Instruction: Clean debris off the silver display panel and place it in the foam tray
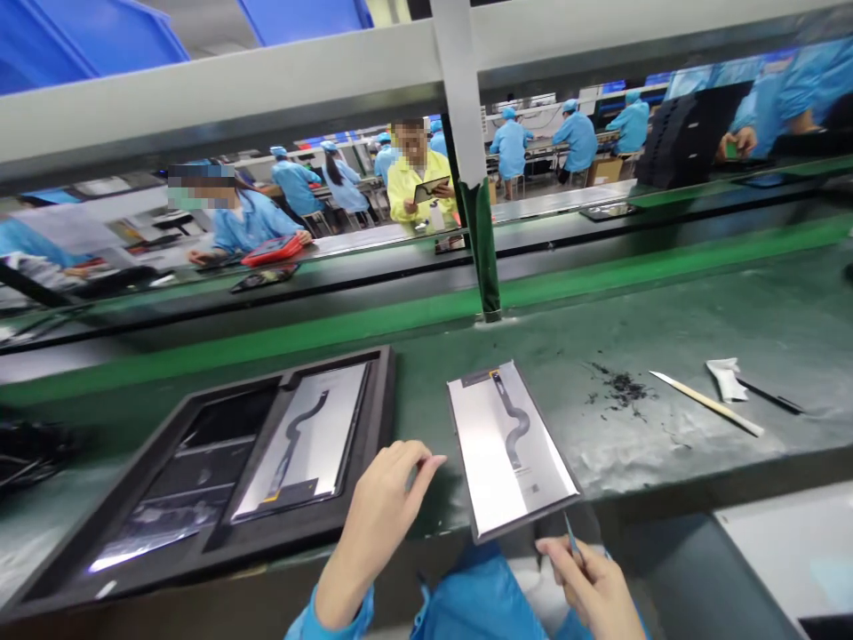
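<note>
Centrally, a flat silver rectangular panel [490, 471] lies ribbon-side up, presumably for access; at its five o'clock, the right hand [596, 587] clamps a slim blue-grey tool [571, 533]; at nine, the empty left hand's [383, 502] fingertips nearly meet.

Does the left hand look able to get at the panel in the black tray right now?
Probably yes: the left hand looks empty and is close beside the black tray. Nothing visible covers the panel, and only the tray's rim seems to lie between them.

factory floor, with workers [511, 147] in blue seated at benches.
</note>
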The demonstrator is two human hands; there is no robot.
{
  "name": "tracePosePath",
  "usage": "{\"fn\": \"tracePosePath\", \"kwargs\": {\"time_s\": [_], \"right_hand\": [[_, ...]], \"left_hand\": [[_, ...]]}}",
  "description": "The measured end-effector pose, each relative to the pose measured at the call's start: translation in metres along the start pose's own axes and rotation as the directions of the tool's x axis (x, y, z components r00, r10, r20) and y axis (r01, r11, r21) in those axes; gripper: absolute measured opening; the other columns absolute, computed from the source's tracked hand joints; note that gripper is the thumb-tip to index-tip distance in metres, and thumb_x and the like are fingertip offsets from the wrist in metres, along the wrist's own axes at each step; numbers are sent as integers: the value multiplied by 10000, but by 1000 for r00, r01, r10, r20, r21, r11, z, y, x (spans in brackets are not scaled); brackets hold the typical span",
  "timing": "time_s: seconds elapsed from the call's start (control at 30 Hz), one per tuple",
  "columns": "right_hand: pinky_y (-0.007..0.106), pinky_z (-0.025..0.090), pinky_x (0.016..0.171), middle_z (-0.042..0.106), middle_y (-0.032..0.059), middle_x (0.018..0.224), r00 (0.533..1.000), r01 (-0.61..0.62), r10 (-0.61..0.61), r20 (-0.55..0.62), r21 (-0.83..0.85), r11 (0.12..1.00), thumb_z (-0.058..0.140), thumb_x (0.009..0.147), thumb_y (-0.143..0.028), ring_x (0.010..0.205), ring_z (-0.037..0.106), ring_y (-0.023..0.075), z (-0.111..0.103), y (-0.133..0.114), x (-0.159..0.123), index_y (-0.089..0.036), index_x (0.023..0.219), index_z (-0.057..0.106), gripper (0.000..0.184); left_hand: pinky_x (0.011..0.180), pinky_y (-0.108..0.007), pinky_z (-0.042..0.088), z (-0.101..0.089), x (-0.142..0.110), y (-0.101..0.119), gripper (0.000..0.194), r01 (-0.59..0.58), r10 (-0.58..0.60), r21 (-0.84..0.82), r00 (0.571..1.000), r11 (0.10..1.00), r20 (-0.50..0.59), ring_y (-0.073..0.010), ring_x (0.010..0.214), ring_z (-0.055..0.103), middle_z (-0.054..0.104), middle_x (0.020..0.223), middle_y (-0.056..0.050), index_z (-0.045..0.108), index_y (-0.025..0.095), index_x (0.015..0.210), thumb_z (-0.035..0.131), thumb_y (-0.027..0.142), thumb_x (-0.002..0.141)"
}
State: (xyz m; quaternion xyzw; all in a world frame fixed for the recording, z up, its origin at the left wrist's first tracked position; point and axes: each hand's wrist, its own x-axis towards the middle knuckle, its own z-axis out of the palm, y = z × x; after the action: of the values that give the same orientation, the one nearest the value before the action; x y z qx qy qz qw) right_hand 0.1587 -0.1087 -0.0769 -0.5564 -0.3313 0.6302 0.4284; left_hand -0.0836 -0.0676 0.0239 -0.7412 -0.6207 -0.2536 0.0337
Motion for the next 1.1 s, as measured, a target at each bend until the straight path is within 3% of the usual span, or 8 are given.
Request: {"fn": "tracePosePath", "kwargs": {"time_s": [0.13,0.33,0.5,0.67,0.77,0.9,1.0,1.1], "right_hand": [[247,126,441,429,-37,507,999,-39,37,32,66,997,719,579,-781,437,168,52,24,-7,0,-153,692,688,639],[255,89,492,279,-75,439,995,-99,100,-2,116,988,737,561,-781,441,162,44,48,-15,0,-174,471,475,667],[257,89,498,430,-42,431,988,-113,128,-82,174,978,788,477,-762,434,163,43,58,-24,-3,-152,568,584,650],[268,144,471,350,-57,416,991,7,8,-136,107,994,742,597,-745,432,181,56,53,-23,-2,-190,495,479,623],[269,209,449,295,-75,422,974,106,-84,-211,96,990,740,637,-715,422,238,71,43,-19,6,-228,518,370,624],[244,226,414,275,-83,445,963,120,-81,-257,141,983,772,611,-696,432,252,71,23,-22,19,-226,538,373,621],[221,222,415,266,-98,442,977,113,-70,-202,211,971,822,573,-656,443,223,58,10,-35,22,-206,572,424,601],[196,199,429,252,-114,476,983,132,-90,-162,267,955,847,580,-612,458,192,42,3,-53,22,-177,651,500,561]], "left_hand": [[672,-278,494,4,-23,-6,254,47,-55,-133,997,990,-52,-173,743,637,654,790,-13,607,210,874,421,315,1011],[676,-287,473,8,-40,-9,182,62,-82,-180,991,982,-104,-174,743,595,621,781,-11,580,210,854,472,251,995],[724,-307,452,12,-46,-7,131,72,-92,-238,993,969,-73,-181,801,576,612,829,-13,561,215,881,488,213,991],[697,-295,475,17,-46,4,223,232,-224,-439,972,868,71,-166,776,602,611,819,-13,565,221,852,438,312,1011],[665,-304,523,29,-43,8,340,414,-336,-599,909,685,245,-166,716,624,650,816,-36,569,208,868,406,477,997],[716,-371,588,49,-31,8,582,519,-465,-801,812,298,353,-213,782,680,706,1013,-134,508,174,1086,534,702,842],[849,-413,581,52,-16,8,781,517,-538,-856,718,-13,442,-279,967,696,641,1242,-209,455,152,1229,719,676,713],[948,-407,545,42,-1,16,835,459,-477,-855,711,-241,517,-299,1088,663,621,1291,-203,443,135,1313,811,555,692]]}}
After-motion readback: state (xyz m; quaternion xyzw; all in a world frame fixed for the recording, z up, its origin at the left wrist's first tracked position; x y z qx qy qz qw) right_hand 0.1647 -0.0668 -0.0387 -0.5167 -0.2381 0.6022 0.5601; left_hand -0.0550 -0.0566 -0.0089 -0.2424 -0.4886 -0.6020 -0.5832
